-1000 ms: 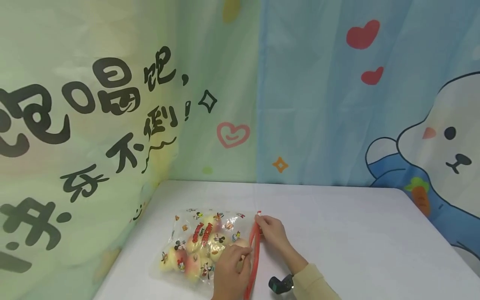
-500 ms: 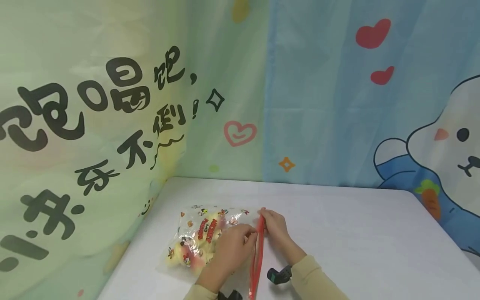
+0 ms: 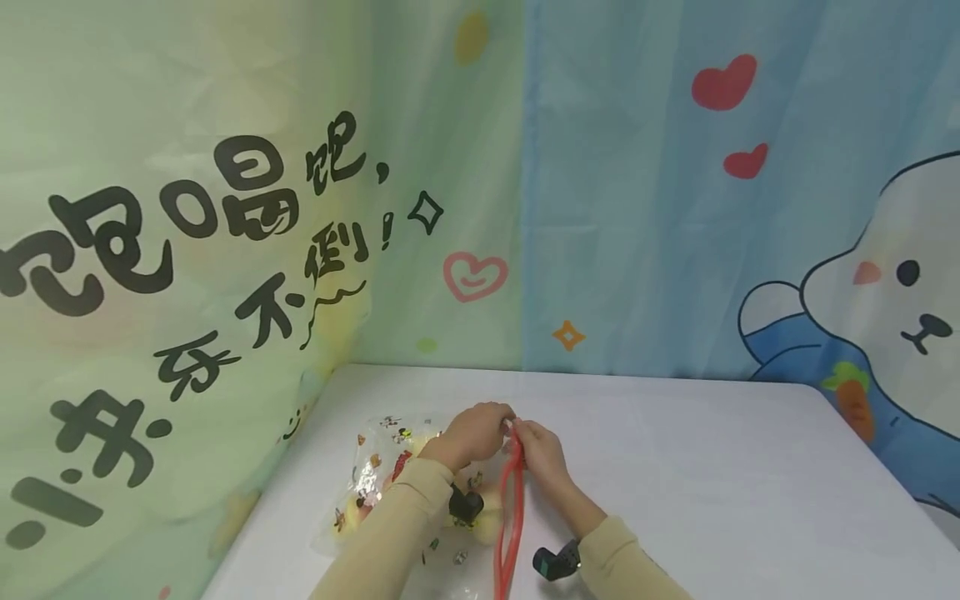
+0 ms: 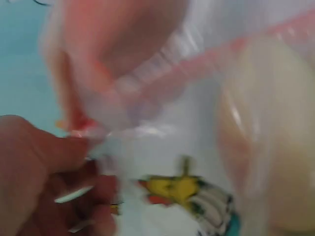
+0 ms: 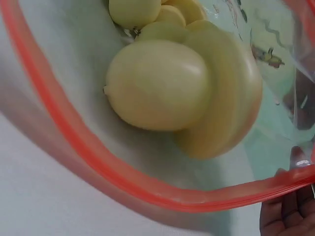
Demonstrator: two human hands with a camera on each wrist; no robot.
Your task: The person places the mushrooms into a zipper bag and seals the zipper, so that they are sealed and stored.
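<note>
While the clear bag of pale fruit lay on the white tabletop, the left hand and right hand both pinched its red zip strip at the far end.

The head view looks down from afar; both wrist views sit close, sharing the bag's red zip strip.

Both hands meet at far end of red zip strip of clear printed bag – left hand and right hand pinch it there. Pale yellow fruit inside bag. Bag lies on white table, near cartoon backdrop w/ rabbit.
</note>
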